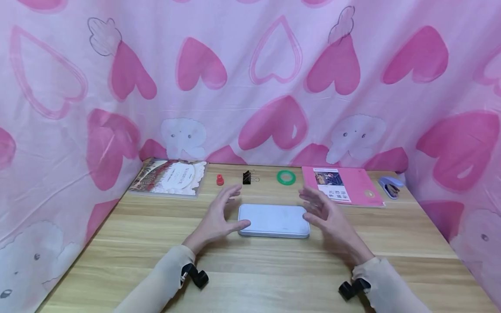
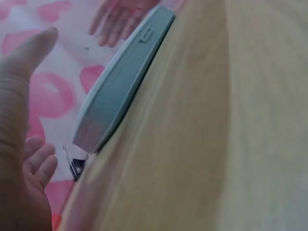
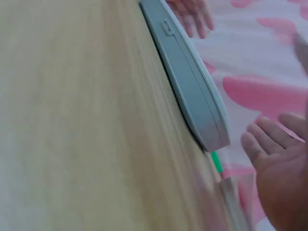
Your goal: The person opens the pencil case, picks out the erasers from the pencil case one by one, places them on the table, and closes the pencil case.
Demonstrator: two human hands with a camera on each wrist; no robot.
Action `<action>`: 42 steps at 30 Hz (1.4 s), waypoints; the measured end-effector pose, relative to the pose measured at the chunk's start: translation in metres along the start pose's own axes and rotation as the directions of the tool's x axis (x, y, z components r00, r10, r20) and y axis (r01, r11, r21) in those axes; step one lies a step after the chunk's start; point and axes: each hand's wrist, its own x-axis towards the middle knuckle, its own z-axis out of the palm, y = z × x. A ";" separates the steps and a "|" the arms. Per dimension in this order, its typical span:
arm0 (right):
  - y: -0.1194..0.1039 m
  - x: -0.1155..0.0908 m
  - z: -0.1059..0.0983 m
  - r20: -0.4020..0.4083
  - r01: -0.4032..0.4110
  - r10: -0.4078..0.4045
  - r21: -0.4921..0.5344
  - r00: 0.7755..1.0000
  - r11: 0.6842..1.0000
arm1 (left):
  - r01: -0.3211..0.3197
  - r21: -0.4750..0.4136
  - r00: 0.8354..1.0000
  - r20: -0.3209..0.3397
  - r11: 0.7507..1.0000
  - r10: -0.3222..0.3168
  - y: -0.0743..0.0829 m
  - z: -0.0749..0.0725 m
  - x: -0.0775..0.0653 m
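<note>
A flat white case (image 1: 274, 221) with rounded corners lies closed on the wooden table, long side toward me. In the left wrist view the case (image 2: 126, 79) shows a grey-blue side with a small catch. My left hand (image 1: 219, 217) is at its left end, thumb and fingers spread apart, thumb tip close to the near left corner. On the other side, my right hand (image 1: 325, 213) faces it with fingers loosely extended, thumb at the right edge. Neither hand grips anything. The right wrist view has the right palm (image 3: 281, 163) turned toward the case (image 3: 192, 82).
Along the back of the table (image 1: 250, 274) lie a picture-covered booklet (image 1: 168, 177), a small red piece (image 1: 220, 179), a black binder clip (image 1: 247, 177), a green tape roll (image 1: 286, 177), a pink notebook (image 1: 358, 184) and a lilac stapler (image 1: 390, 187). A pink heart-print curtain (image 1: 235, 108) encloses the table.
</note>
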 end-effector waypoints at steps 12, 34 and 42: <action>0.020 0.005 0.002 0.069 0.021 0.019 -0.524 0.997 0.851 | 0.038 0.221 0.985 0.158 0.974 -0.074 -0.016 0.004 -0.001; 0.010 0.034 -0.022 0.060 -0.134 0.165 -0.352 0.984 0.926 | 0.114 0.196 0.990 0.059 0.974 -0.128 -0.011 0.014 0.004; -0.002 0.048 -0.014 -0.127 -0.350 0.329 -0.228 0.936 0.909 | 0.158 0.140 0.987 0.012 0.978 -0.161 -0.010 0.017 0.002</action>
